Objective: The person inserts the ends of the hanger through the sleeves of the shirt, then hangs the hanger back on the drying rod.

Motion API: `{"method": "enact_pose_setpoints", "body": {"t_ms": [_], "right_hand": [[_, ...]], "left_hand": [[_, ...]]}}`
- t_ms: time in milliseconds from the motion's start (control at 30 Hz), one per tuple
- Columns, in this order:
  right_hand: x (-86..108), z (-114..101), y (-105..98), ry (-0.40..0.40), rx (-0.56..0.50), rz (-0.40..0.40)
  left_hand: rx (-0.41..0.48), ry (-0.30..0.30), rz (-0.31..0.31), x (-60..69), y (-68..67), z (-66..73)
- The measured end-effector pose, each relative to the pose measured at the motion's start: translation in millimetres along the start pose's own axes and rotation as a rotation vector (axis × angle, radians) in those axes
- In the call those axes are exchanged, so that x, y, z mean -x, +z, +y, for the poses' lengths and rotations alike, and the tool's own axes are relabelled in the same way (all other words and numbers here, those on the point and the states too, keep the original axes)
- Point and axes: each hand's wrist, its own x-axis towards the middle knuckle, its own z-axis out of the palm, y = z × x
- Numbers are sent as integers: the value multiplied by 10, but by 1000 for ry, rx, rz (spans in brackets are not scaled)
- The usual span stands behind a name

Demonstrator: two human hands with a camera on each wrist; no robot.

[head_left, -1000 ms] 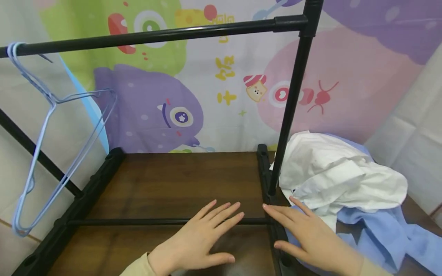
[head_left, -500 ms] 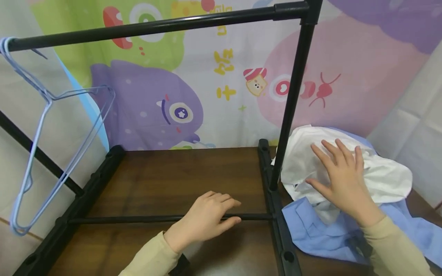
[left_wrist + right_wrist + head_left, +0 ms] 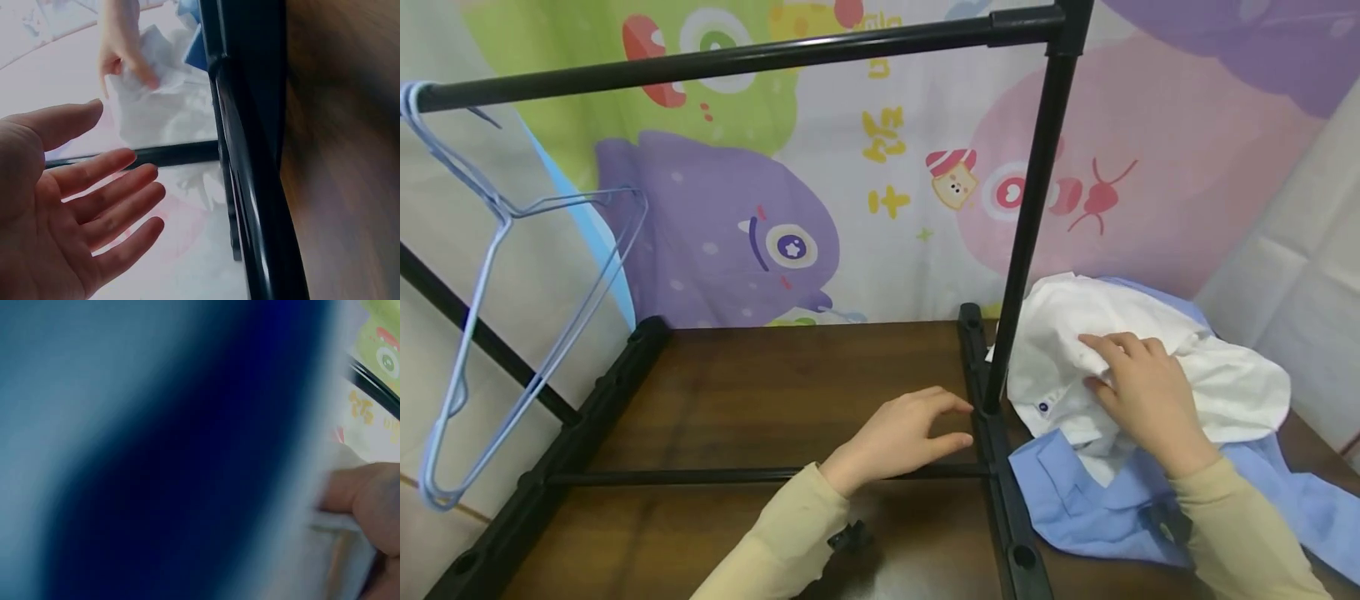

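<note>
My right hand point(image 3: 1138, 392) is on a crumpled white garment point(image 3: 1060, 325), its fingers curled into the cloth. In the left wrist view, the thumb and fingers of this right hand point(image 3: 122, 47) grip the white cloth. A dark button shows near the garment's lower left. Beneath it lies a light blue garment point(image 3: 1075, 500), with one part stretching right. My left hand point(image 3: 906, 437) hovers over the brown board beside the rack's right foot bar, fingers loosely bent and holding nothing. Blurred blue cloth point(image 3: 187, 456) fills much of the right wrist view.
A black rack frame stands around the board, with a top rail point(image 3: 737, 60), a right post point(image 3: 1033, 200) and a low crossbar point(image 3: 700, 477). Light blue hangers point(image 3: 497, 208) hang at the rail's left end. A cartoon-printed curtain point(image 3: 722, 225) covers the back.
My right hand has moved from the rack's right foot onto the white garment, and its spread fingers have curled into it. My left hand has shifted right, towards the right foot bar.
</note>
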Motion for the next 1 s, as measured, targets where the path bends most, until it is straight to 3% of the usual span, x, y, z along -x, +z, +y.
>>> {"method": "enact_pose_setpoints", "body": {"t_ms": [267, 500, 833, 1000], "right_hand": [[1, -155, -72, 30, -123, 198], [21, -369, -215, 23, -182, 301], [87, -651, -391, -188, -240, 365], [107, -756, -480, -289, -262, 395]], "left_hand": [[53, -3, 43, -141, 123, 155], [90, 33, 118, -208, 158, 291], [57, 189, 348, -294, 214, 342], [51, 252, 404, -326, 197, 366]]}}
